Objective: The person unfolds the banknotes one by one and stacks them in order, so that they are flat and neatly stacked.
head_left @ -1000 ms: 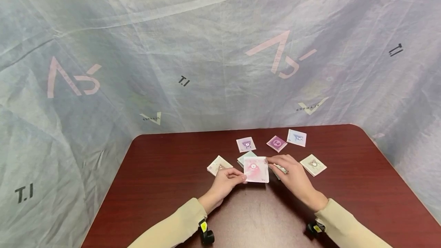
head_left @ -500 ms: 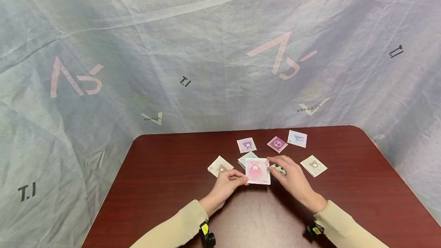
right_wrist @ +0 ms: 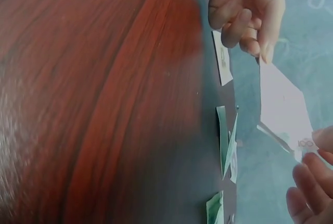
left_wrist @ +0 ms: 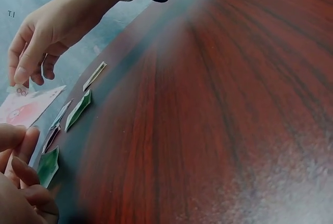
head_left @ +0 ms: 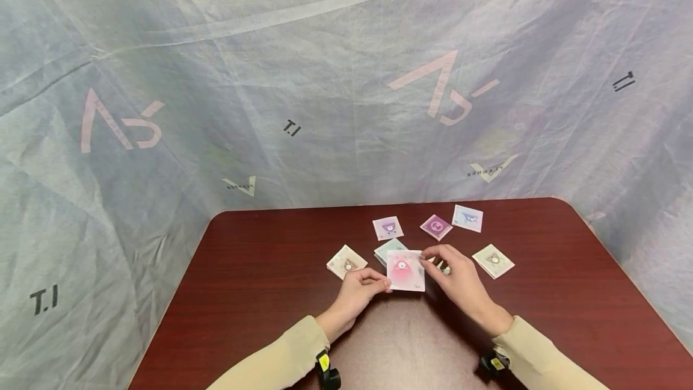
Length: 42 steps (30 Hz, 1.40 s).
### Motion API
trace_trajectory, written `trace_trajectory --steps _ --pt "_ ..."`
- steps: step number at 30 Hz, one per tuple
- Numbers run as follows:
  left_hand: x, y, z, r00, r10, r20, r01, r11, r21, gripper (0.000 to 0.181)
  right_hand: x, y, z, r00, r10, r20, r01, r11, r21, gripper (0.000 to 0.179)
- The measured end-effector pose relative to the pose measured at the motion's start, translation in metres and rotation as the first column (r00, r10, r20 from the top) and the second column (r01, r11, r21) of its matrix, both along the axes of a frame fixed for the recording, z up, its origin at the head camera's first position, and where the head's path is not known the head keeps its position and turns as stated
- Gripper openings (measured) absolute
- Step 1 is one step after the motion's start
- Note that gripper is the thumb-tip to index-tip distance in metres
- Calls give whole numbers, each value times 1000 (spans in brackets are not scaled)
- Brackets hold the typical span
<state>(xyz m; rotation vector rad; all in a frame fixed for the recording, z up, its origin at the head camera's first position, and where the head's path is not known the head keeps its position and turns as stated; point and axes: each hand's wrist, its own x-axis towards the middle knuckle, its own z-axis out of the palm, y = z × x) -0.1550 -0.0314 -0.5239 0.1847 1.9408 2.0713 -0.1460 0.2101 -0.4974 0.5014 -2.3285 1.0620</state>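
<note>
A square pink card (head_left: 405,275) printed with a one-eyed figure is held up over the table between both hands. My left hand (head_left: 354,295) pinches its lower left corner between thumb and fingers. At the upper right corner, my right hand (head_left: 459,281) pinches the card, its fingertips by a printed number. The right wrist view shows the paler back of the card (right_wrist: 283,101), with a second edge along its lower side. Behind it lies a pale green card (head_left: 387,251), partly covered in the head view. Another greenish card (head_left: 445,269) is mostly hidden by my right hand.
Around the hands on the dark red table (head_left: 260,294) lie a cream card pile (head_left: 344,259), a lilac card (head_left: 387,229), a purple card (head_left: 436,227), a light blue card (head_left: 468,218) and a beige card pile (head_left: 492,260). A grey curtain (head_left: 325,77) hangs behind.
The pink card has tilted slightly, its printed figure showing more clearly than a second ago. Both hands stay nearly in place; the right fingers have shifted a little at the corner.
</note>
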Motion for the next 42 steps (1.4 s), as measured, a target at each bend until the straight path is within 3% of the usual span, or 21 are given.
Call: trace_trajectory --steps 6,14,25,32,39,42 --pt "0 1 -2 999 34 -7 -34 999 10 17 2 -3 2 993 -30 113 38 997 -67 17" --pt "1 3 -2 997 73 9 -74 997 24 13 6 -7 -4 992 -40 119 49 996 -79 19" --pt "2 6 1 993 115 16 -116 993 23 8 11 -14 -8 967 -64 245 103 984 -148 11" --pt "7 7 3 996 93 15 -93 996 6 16 14 -16 -11 978 -91 190 119 983 -140 15" --pt "6 5 1 997 70 -10 -70 998 -5 18 17 -15 -5 943 -64 328 141 966 -215 5" --pt "6 4 2 998 57 -26 -58 998 -11 18 17 -13 -5 938 -42 344 129 964 -234 5"
